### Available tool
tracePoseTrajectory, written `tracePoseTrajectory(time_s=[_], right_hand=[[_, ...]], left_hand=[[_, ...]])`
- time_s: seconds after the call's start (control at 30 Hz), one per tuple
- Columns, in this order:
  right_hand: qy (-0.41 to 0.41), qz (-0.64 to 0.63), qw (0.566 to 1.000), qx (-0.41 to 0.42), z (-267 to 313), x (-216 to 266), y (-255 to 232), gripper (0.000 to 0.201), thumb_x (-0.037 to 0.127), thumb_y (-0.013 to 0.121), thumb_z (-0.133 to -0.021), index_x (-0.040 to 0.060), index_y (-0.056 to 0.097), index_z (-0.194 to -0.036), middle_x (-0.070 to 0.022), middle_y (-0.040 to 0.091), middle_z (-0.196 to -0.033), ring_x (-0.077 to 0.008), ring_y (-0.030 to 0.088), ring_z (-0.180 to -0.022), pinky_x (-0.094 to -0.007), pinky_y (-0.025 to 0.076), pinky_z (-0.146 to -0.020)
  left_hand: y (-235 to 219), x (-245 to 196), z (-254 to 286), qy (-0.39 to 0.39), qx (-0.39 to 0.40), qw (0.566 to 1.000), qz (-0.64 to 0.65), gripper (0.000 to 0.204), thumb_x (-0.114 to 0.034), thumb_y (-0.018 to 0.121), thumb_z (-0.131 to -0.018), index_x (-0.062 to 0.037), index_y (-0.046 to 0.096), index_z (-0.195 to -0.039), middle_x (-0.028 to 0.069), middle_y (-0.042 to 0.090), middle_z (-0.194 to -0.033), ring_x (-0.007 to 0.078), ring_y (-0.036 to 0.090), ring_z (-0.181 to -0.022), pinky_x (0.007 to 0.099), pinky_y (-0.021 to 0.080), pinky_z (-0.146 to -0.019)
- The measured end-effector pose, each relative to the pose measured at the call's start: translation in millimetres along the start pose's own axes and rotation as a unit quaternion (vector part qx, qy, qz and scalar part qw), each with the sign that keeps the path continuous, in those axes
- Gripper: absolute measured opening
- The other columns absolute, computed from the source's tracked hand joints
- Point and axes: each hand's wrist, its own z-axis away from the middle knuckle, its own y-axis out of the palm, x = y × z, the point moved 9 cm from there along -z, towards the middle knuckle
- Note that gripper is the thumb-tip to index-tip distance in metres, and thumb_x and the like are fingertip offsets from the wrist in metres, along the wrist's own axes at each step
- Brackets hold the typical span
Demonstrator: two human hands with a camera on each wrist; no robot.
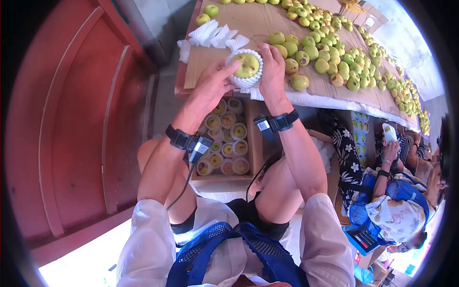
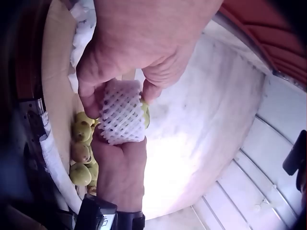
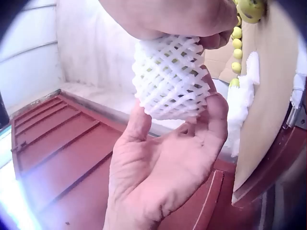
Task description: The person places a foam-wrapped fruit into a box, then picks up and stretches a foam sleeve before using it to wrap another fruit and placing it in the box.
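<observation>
A yellow-green apple (image 1: 246, 65) with brown marks sits inside a white foam net sleeve (image 3: 171, 79) above the table's near edge. My left hand (image 1: 213, 82) holds it from the left, the thumb across the top of the apple and the fingers round the netting. On the other side, my right hand (image 1: 272, 71) grips the sleeve, its fingers partly hidden behind it in the right wrist view. The netting covers the apple's sides; green skin shows at its open end in the left wrist view.
Loose apples (image 1: 330, 55) spread over the cardboard-covered table (image 1: 203, 67). Spare foam sleeves (image 1: 213, 36) lie at its left. Below, between the knees, stands a carton (image 1: 255, 143) of sleeved apples. A red door (image 1: 62, 119) is at left; another person (image 1: 392, 210) sits at right.
</observation>
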Motion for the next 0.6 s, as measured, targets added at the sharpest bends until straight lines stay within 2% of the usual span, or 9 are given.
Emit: tracePoseTrajectory(time_s=[0.07,0.17,0.27,0.37,0.47,0.6], right_hand=[[-0.007,0.004,1.0,0.0,4,7,3,0.03,0.026,0.053,-0.106,-0.001,0.064,-0.116,-0.0086,0.065,-0.107,-0.0151,0.061,-0.1,-0.029,0.051,-0.085],[-0.188,0.145,0.971,-0.012,14,42,11,0.043,0.034,0.05,-0.106,-0.0057,0.064,-0.109,-0.0127,0.067,-0.093,-0.0189,0.062,-0.087,-0.0316,0.05,-0.082],[-0.033,-0.051,0.996,-0.062,4,-1,-5,0.045,0.037,0.047,-0.106,-0.0046,0.064,-0.111,-0.0137,0.068,-0.093,-0.0212,0.063,-0.085,-0.0324,0.051,-0.082],[0.008,-0.113,0.992,-0.055,4,-6,-6,0.044,0.037,0.046,-0.106,-0.0034,0.063,-0.112,-0.0153,0.069,-0.094,-0.0222,0.064,-0.084,-0.0337,0.053,-0.081],[0.029,-0.118,0.992,-0.035,6,-8,-6,0.044,0.037,0.046,-0.109,-0.0035,0.059,-0.119,-0.0161,0.069,-0.098,-0.0232,0.067,-0.091,-0.036,0.055,-0.084],[0.022,-0.11,0.992,-0.061,7,-3,-6,0.045,0.038,0.045,-0.108,-0.0037,0.06,-0.117,-0.0161,0.069,-0.097,-0.0229,0.066,-0.088,-0.0357,0.054,-0.082]], left_hand=[[2,-2,1,0.002,0.005,1.0,-0.003,0.049,-0.032,0.068,-0.1,-0.0005,0.057,-0.136,0.0086,0.064,-0.129,0.0183,0.063,-0.117,0.0357,0.052,-0.1],[4,-4,-4,0.012,0.028,1.0,0.0,0.05,-0.033,0.068,-0.1,0.0001,0.056,-0.137,0.0091,0.064,-0.13,0.0186,0.063,-0.118,0.0362,0.052,-0.1],[9,5,-3,-0.009,0.055,0.998,-0.002,0.051,-0.031,0.068,-0.1,0.0008,0.055,-0.138,0.0098,0.063,-0.132,0.0191,0.062,-0.12,0.0366,0.051,-0.101],[17,4,4,-0.008,0.077,0.997,-0.024,0.053,-0.029,0.068,-0.099,0.0014,0.054,-0.14,0.0102,0.062,-0.134,0.0195,0.061,-0.122,0.0369,0.05,-0.103],[19,2,9,-0.013,0.081,0.996,-0.04,0.054,-0.027,0.069,-0.099,0.0014,0.053,-0.141,0.01,0.061,-0.135,0.0198,0.06,-0.122,0.0371,0.049,-0.104],[15,1,7,-0.005,0.054,0.998,-0.009,0.054,-0.026,0.07,-0.098,0.0016,0.052,-0.141,0.0104,0.061,-0.135,0.0203,0.06,-0.122,0.0382,0.048,-0.105]])
